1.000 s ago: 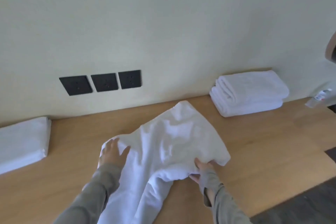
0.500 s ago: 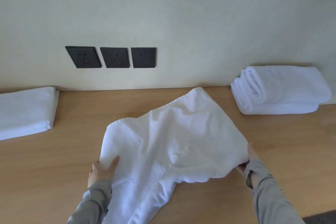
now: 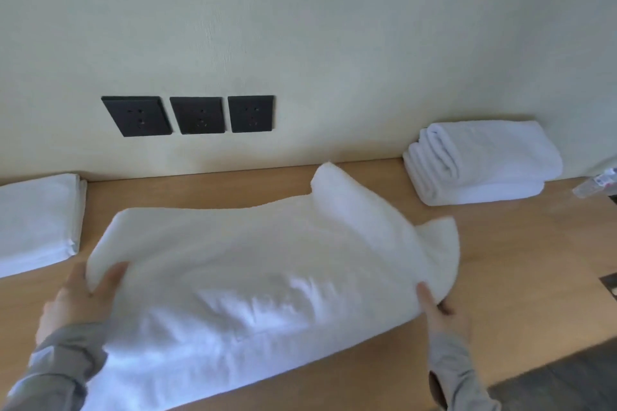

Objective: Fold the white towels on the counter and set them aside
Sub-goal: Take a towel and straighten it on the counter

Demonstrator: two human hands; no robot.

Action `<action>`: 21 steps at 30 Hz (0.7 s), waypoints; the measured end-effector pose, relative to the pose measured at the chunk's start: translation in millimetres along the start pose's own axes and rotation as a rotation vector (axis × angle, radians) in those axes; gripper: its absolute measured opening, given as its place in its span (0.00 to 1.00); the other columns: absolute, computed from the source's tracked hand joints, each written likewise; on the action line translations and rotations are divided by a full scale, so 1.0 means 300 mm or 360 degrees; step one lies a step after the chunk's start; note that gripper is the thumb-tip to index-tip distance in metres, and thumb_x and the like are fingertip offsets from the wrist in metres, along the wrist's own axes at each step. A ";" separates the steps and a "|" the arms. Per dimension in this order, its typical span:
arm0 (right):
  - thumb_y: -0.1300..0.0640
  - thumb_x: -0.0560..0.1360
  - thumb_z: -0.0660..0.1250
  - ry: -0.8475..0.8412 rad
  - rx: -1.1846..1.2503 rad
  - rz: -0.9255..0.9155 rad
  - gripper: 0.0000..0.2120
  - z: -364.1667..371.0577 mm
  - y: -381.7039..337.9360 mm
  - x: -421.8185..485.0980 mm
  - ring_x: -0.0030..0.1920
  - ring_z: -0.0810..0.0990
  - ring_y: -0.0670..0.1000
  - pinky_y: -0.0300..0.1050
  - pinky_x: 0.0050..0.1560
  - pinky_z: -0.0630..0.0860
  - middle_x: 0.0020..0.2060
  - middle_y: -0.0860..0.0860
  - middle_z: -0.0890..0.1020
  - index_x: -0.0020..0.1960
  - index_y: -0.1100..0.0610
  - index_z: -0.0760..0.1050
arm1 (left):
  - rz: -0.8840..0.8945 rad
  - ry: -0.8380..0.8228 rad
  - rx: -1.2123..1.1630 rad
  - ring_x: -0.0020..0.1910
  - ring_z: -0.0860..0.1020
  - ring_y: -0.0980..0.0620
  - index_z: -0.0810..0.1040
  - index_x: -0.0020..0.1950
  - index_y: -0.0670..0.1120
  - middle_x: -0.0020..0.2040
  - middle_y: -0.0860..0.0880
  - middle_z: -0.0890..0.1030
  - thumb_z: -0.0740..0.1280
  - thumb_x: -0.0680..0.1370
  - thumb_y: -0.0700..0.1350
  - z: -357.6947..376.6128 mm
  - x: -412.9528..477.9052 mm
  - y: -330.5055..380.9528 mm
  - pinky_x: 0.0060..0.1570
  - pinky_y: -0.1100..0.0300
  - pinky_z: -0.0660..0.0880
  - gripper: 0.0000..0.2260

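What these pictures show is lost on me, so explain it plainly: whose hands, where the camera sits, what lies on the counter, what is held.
There is no machine: a person in grey sleeves works with bare hands, and the one camera sits on their head, looking forward and down. The left hand and the right hand each grip an end of a large white terry towel, spread across the light wooden counter. A stack of folded white towels sits at the back right by the wall; a flat folded white cloth lies at the left. Three black wall sockets are above.
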State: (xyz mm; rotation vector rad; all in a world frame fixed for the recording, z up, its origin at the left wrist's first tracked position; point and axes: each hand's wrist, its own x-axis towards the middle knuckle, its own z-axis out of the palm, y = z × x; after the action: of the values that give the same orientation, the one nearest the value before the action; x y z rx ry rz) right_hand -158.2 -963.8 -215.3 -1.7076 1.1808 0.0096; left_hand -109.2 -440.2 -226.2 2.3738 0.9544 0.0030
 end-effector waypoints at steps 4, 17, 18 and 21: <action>0.54 0.68 0.74 -0.0004 -0.0062 0.0119 0.14 -0.005 0.102 -0.009 0.53 0.77 0.66 0.61 0.62 0.71 0.42 0.60 0.80 0.41 0.65 0.75 | -0.0012 -0.0229 0.0194 0.43 0.75 0.36 0.68 0.55 0.47 0.47 0.38 0.76 0.59 0.66 0.72 0.026 0.022 -0.050 0.45 0.44 0.74 0.32; 0.36 0.77 0.50 -0.0673 -0.2166 -0.1113 0.30 0.343 -0.122 0.029 0.76 0.36 0.51 0.61 0.72 0.47 0.75 0.44 0.36 0.74 0.37 0.39 | -0.0024 -0.0185 0.0245 0.51 0.76 0.35 0.62 0.66 0.49 0.56 0.40 0.74 0.60 0.73 0.66 0.084 -0.017 -0.019 0.46 0.46 0.69 0.29; 0.35 0.77 0.49 -0.0677 -0.2192 -0.1051 0.31 0.357 -0.106 0.025 0.75 0.35 0.51 0.64 0.72 0.48 0.75 0.45 0.34 0.73 0.36 0.36 | -0.0019 -0.0177 0.0250 0.52 0.76 0.35 0.62 0.66 0.50 0.57 0.41 0.74 0.60 0.73 0.65 0.082 -0.021 -0.019 0.45 0.47 0.68 0.29; 0.34 0.76 0.46 -0.0568 -0.2169 -0.0920 0.30 0.334 -0.034 0.026 0.75 0.34 0.51 0.67 0.71 0.50 0.74 0.46 0.32 0.69 0.33 0.28 | 0.0054 -0.0116 0.0314 0.52 0.76 0.36 0.62 0.68 0.50 0.58 0.42 0.73 0.60 0.74 0.64 0.079 -0.043 0.003 0.42 0.49 0.66 0.28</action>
State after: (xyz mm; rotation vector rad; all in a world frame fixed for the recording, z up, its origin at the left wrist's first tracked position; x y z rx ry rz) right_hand -97.8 -896.6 -260.3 -2.9777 0.2644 0.8952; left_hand -113.3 -461.2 -242.9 2.5506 0.9167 -0.1708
